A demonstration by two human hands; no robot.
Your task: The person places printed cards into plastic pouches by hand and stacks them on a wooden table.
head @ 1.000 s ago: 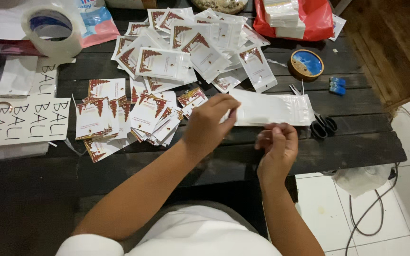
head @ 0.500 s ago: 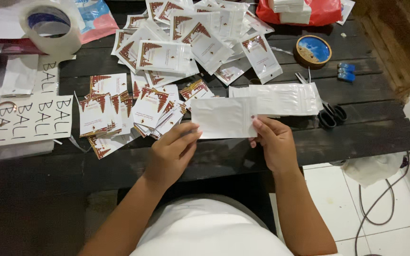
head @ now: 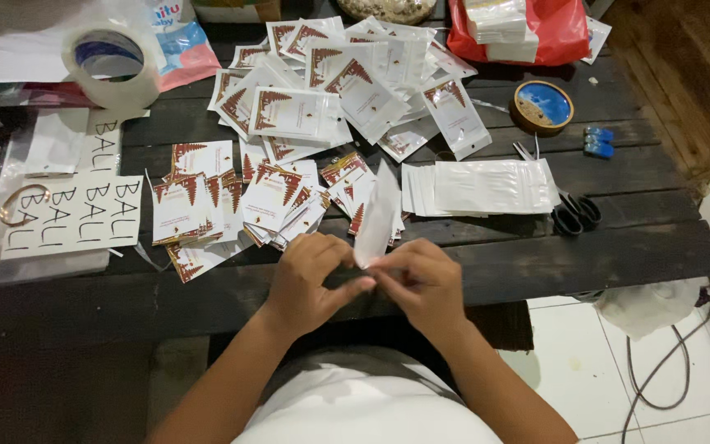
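Where half a second ago the white pouch (head: 377,220) lay flat and wide between two spread hands, it now stands edge-on, a narrow upright sliver rising from the grip. Both hands have come together at its bottom end. Left hand (head: 310,284) and right hand (head: 421,284) touch each other there, fingers closed on the pouch's lower edge; which fingers do the pinching cannot be told, they overlap.

Just beyond the grip, touching or nearly so behind the pouch: loose heap of printed cards (head: 232,201), white with dark red and gold fan pattern, spread to the left. Further out past those, a larger pile of filled pouches (head: 347,78) holding the same cards.

Right of the grip and slightly beyond: neat stack of empty white pouches (head: 486,187); black scissors (head: 575,215) lie against its far right end. Well beyond, a small round blue-topped tin (head: 542,105) and a red bag (head: 552,33).

Far left of the grip: hand-lettered paper sheet (head: 76,215), a bangle (head: 20,204) beside it, roll of clear tape (head: 112,67) further out.

All rests on a dark plank worktop (head: 601,251). The view has shifted slightly since the earlier frame; the things on the worktop keep their layout.
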